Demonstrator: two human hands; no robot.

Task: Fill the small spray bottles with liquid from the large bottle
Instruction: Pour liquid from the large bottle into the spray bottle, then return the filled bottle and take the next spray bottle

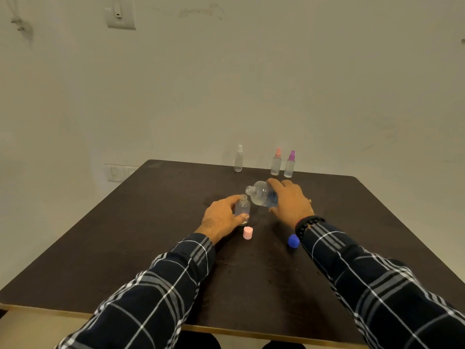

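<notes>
While the left hand [221, 217] grips the light, tippable small bottle [242, 209] mid-counter, the right hand [289, 200] clasps the thin-walled, probably squashable large bottle [261, 193] round its belly.

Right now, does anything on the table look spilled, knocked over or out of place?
Nothing stands out. The large bottle is tilted because the right hand tips it toward the open small bottle, gripped by the left hand. The pink cap and blue cap sit loose nearby. No spill shows.
</notes>
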